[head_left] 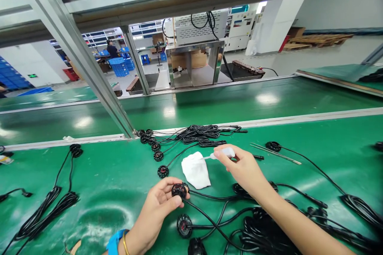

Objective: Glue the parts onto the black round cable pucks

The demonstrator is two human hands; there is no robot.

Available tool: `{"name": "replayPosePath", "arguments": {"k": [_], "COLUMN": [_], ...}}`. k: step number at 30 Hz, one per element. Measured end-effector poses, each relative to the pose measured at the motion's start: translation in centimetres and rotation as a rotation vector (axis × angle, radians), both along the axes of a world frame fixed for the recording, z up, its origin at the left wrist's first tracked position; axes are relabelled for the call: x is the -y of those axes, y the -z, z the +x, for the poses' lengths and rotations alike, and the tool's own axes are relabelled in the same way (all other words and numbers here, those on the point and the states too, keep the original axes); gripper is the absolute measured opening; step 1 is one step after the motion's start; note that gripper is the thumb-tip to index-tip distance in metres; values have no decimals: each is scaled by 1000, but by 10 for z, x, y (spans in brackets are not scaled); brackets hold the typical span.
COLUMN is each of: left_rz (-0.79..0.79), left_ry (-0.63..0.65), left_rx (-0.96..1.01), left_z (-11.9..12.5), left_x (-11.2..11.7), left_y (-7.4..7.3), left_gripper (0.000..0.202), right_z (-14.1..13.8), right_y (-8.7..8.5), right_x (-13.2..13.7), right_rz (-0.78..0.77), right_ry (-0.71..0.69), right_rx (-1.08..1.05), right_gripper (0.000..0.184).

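My left hand (160,197) is closed around a round black cable head (178,190), gripped between thumb and fingers, its cord trailing to the right. In my right hand (239,163) is a small white squeeze bottle (225,153) with a thin nozzle. The nozzle points left, its tip at a folded white cloth (196,171) on the green table; I cannot tell whether they touch. Just beyond the cloth lies another round cable head (163,171). Close to my left hand, on the near side, rests one more cable head (184,226) with a reddish centre.
Coiled black cables (200,133) lie along the table's back edge, and a larger pile (263,231) sits under my right forearm. Thin metal rods (278,154) lie at right. More cables (44,207) are at left. A metal post (89,67) rises beside the green conveyor (209,103).
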State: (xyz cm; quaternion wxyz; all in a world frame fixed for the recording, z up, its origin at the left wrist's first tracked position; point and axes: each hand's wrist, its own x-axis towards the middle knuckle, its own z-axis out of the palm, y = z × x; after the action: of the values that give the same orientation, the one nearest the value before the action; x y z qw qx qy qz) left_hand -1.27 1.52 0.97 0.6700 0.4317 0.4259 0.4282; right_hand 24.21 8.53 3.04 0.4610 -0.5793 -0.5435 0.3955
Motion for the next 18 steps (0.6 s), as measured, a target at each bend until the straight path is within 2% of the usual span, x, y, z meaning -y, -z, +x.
{"name": "replayPosePath", "arguments": {"k": [11,18], "left_rz": [-26,-28], "left_ry": [-37,-45], "left_rx": [46,32], "left_z": [5,7], "left_x": [1,2], "left_y": [-1,-1], "left_gripper": [34,33], "right_z": [-1,1], "right_y": [1,12], "right_x": [11,14], "right_rz": [63,268], "right_ry": [60,-33], "right_rx": [102,249], "right_gripper": [45,31]}}
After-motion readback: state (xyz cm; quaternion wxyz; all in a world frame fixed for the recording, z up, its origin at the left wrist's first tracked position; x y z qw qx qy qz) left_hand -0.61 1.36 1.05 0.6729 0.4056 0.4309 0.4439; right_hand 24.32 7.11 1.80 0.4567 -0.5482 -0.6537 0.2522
